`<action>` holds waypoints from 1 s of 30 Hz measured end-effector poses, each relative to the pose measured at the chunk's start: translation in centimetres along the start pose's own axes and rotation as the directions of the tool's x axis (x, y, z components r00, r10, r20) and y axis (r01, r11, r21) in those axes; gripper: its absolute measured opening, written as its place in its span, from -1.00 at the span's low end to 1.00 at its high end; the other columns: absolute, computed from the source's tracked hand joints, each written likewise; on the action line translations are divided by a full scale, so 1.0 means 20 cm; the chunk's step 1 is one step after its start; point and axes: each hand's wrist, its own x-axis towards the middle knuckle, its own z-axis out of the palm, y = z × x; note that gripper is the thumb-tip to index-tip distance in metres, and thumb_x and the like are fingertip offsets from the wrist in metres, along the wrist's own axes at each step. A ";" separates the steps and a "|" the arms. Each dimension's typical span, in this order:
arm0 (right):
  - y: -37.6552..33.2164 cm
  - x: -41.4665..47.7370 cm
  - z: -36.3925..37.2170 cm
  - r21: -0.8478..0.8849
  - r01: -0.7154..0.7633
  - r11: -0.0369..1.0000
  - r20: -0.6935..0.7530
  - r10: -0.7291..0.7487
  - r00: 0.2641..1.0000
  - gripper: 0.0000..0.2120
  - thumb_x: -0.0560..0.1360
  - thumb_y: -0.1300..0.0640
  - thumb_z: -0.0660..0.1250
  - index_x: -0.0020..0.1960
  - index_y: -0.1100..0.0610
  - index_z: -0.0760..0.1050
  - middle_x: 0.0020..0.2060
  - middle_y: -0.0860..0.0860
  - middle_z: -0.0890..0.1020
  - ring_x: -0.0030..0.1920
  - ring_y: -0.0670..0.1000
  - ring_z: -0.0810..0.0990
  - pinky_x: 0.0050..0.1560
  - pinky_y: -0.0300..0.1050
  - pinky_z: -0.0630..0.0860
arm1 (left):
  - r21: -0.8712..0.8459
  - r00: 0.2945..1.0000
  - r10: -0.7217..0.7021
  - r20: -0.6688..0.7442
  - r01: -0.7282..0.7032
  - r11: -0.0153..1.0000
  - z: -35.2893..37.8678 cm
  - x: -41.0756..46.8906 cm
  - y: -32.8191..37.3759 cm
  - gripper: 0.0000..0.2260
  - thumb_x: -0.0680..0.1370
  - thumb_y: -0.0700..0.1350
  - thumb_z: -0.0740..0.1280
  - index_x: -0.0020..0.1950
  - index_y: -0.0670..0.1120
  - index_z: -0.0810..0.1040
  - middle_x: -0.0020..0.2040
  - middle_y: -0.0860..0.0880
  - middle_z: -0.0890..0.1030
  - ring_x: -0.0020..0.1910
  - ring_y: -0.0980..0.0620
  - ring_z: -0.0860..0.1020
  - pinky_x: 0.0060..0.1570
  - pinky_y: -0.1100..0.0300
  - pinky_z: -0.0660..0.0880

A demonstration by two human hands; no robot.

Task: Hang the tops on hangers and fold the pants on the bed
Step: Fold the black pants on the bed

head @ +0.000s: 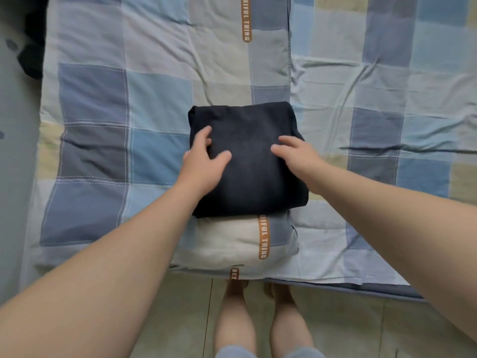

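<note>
Your folded dark pants (247, 120) lie mid-bed on the checked cover (154, 99), your left hand (204, 158) resting on their 9 o'clock edge and your right hand (296, 153) toward 3 o'clock, both with fingers loosely spread on the cloth, gripping nothing. Your left forearm (129, 241) hides their 7 o'clock corner; a dark shape (33, 58) at 10 o'clock is cut off, unidentifiable.

Left hand (204, 161), right hand (296, 158) (both relaxed)

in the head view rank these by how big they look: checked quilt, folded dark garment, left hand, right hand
1. checked quilt
2. folded dark garment
3. left hand and right hand: about alike, so not ranked
</note>
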 end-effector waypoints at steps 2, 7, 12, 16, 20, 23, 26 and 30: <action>0.09 0.00 0.03 -0.206 0.091 0.974 0.059 -0.081 0.995 -0.40 0.55 -0.06 0.36 0.55 -0.04 0.30 0.50 -0.04 0.37 0.48 0.00 0.35 0.40 -0.16 0.26 | 0.386 0.995 0.079 0.067 -0.098 0.917 0.04 -0.01 -0.10 -0.40 0.55 0.13 0.36 0.56 0.16 0.25 0.58 0.07 0.27 0.55 -0.03 0.20 0.50 -0.08 0.19; 0.20 0.05 0.05 -0.562 0.169 0.810 0.078 -0.151 0.985 -0.34 0.57 -0.11 0.32 0.59 -0.10 0.16 0.60 -0.10 0.16 0.59 0.05 0.11 0.53 0.21 0.13 | 0.628 0.982 0.188 0.017 -0.157 0.762 0.13 -0.02 -0.23 -0.33 0.54 0.19 0.38 0.58 0.16 0.18 0.66 0.04 -0.06 0.61 -0.07 -0.04 0.52 -0.07 0.07; 0.28 0.13 0.05 -0.677 0.209 0.706 -0.044 -0.322 0.946 -0.15 0.52 -0.19 0.34 0.63 -0.08 -0.07 0.57 -0.06 0.15 0.55 0.09 0.11 0.49 0.20 0.18 | 0.199 0.970 -0.037 -0.238 0.087 0.976 0.18 0.09 -0.27 0.02 0.40 0.20 0.53 0.62 0.17 -0.11 0.65 0.00 -0.05 0.56 -0.11 0.20 0.45 -0.09 0.24; 0.37 0.16 0.07 -0.705 0.196 0.682 0.031 -0.247 0.969 -0.03 0.48 -0.26 0.36 0.63 -0.11 -0.21 0.62 -0.09 -0.09 0.60 0.13 0.00 0.53 0.20 0.12 | 0.043 0.958 -0.235 -0.164 0.245 0.969 0.16 0.18 -0.31 -0.03 0.32 0.30 0.54 0.56 0.12 0.06 0.47 0.03 0.42 0.38 -0.11 0.46 0.31 -0.01 0.40; 0.40 0.17 0.04 -0.506 0.105 0.856 0.033 -0.103 0.994 0.01 0.46 -0.23 0.42 0.64 -0.08 -0.17 0.63 0.03 -0.05 0.61 0.11 -0.01 0.58 0.10 0.04 | 0.013 0.953 -0.301 -0.015 0.302 0.953 0.12 0.21 -0.32 -0.20 0.33 0.25 0.57 0.44 0.00 0.32 0.35 0.06 0.53 0.32 -0.06 0.51 0.31 0.05 0.42; 0.39 0.14 -0.01 -0.328 0.072 0.942 0.059 -0.056 0.997 0.00 0.45 -0.18 0.47 0.65 -0.02 -0.09 0.60 0.00 0.14 0.58 0.05 0.14 0.56 0.09 0.15 | -0.083 0.923 -0.358 0.144 0.372 0.925 0.09 0.18 -0.29 -0.28 0.35 0.20 0.58 0.42 -0.01 0.45 0.30 0.05 0.58 0.24 -0.03 0.57 0.31 0.00 0.49; 0.39 0.07 -0.06 -0.055 -0.030 0.998 0.074 0.034 0.997 -0.15 0.43 -0.15 0.51 0.57 -0.07 0.15 0.45 -0.05 0.43 0.38 -0.02 0.47 0.41 -0.01 0.40 | -0.117 0.798 -0.485 0.357 0.554 0.824 0.06 0.10 -0.25 -0.35 0.34 0.23 0.59 0.34 -0.01 0.55 0.17 0.04 0.68 0.08 -0.01 0.67 0.08 0.08 0.59; 0.40 -0.09 -0.08 0.109 -0.211 0.971 0.071 0.204 0.976 -0.20 0.26 -0.33 0.54 0.39 -0.21 0.27 0.19 -0.15 0.58 0.12 -0.05 0.62 0.01 -0.12 0.54 | 0.009 0.528 -0.597 0.604 0.745 0.667 -0.01 -0.06 -0.21 -0.43 0.36 0.27 0.54 0.20 -0.07 0.63 0.01 -0.01 0.74 -0.05 0.00 0.73 -0.12 0.16 0.63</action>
